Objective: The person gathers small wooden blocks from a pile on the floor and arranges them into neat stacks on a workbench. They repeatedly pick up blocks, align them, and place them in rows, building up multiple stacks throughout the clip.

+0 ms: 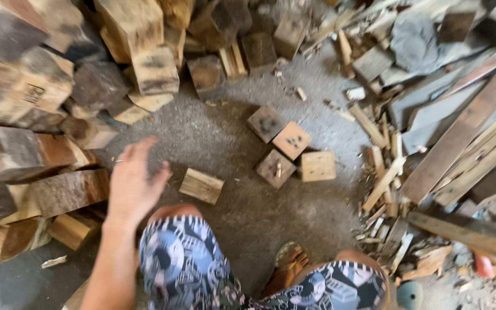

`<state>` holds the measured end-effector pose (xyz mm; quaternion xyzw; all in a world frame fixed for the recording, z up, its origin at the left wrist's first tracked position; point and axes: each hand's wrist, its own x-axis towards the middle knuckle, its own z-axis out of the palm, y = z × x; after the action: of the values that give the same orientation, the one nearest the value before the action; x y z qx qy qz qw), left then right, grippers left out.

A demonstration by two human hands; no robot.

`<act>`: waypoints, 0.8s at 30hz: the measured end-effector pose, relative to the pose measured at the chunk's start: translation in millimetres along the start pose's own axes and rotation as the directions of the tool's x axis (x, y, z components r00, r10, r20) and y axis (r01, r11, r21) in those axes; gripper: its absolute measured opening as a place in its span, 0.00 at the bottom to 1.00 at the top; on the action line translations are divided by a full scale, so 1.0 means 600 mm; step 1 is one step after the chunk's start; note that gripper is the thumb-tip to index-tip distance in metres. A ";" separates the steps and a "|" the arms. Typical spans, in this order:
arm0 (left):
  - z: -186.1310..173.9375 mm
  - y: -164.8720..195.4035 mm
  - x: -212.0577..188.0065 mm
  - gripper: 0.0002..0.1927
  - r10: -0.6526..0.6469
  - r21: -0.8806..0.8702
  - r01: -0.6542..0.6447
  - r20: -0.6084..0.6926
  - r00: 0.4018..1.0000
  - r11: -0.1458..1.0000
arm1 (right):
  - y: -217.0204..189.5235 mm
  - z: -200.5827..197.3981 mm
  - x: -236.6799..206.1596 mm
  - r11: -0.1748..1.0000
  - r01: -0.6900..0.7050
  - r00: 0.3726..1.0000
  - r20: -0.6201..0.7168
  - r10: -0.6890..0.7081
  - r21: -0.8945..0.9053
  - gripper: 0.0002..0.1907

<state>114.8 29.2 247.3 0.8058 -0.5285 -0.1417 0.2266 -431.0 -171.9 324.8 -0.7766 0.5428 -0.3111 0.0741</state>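
Down low, left hand [132, 186] spread empty, wood block [201, 185] just beside

**Yard floor: timber and offcuts**

Four square wooden blocks [290, 152] sit clustered on the grey concrete floor [219, 132], two of them touching corner to corner. A stack of heavy cut wood chunks [58, 86] rises along the left side. Long planks [466, 132] lie slanted at right, above a heap of splintered scraps [386, 189]. A sandal [287, 265] shows near the bottom edge, between patterned shorts [185, 264].
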 end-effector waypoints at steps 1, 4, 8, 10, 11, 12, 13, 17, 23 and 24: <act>0.013 -0.038 -0.007 0.28 -0.044 -0.072 0.047 0.035 0.998 0.996 | 0.001 0.022 -0.027 0.996 -0.045 0.997 0.072 0.039 0.083 0.38; 0.085 -0.124 -0.058 0.34 0.020 -0.226 0.018 0.164 0.986 0.974 | -0.008 0.126 -0.105 0.937 -0.206 0.932 0.347 0.100 0.283 0.39; 0.189 -0.193 -0.182 0.43 -0.159 -0.039 0.198 0.452 0.878 0.980 | -0.060 0.339 -0.264 0.856 -0.392 0.748 0.658 0.083 0.337 0.43; 0.235 -0.207 -0.243 0.44 -0.121 -0.127 0.183 0.388 0.914 0.975 | -0.083 0.410 -0.330 0.884 -0.388 0.714 0.692 0.110 0.260 0.45; 0.252 -0.211 -0.266 0.44 -0.075 -0.167 0.134 0.321 0.944 0.977 | -0.092 0.436 -0.350 0.934 -0.315 0.709 0.696 0.113 0.169 0.47; 0.264 -0.215 -0.283 0.44 -0.023 -0.202 0.076 0.250 0.968 0.976 | -0.101 0.454 -0.360 0.968 -0.238 0.707 0.697 0.119 0.077 0.49; 0.277 -0.216 -0.293 0.44 -0.048 -0.187 0.099 0.258 0.965 0.977 | -0.107 0.467 -0.360 0.984 -0.153 0.828 0.556 0.075 0.095 0.50; 0.317 -0.194 -0.292 0.41 -0.035 -0.237 0.083 0.201 0.979 0.968 | -0.116 0.499 -0.309 0.994 0.046 0.983 0.181 -0.029 -0.095 0.52; 0.342 -0.169 -0.292 0.34 0.037 -0.307 0.015 0.163 0.986 0.952 | -0.093 0.545 -0.302 0.888 0.363 0.927 0.207 -0.313 -0.281 0.35; 0.341 -0.169 -0.298 0.32 0.035 -0.310 0.022 0.175 0.984 0.950 | -0.089 0.543 -0.313 0.874 0.394 0.917 0.181 -0.355 -0.283 0.28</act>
<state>27.4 183.3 17.6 0.7423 -0.5204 -0.2941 0.3028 -245.3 -55.9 14.1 -0.8865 0.4187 -0.1806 -0.0785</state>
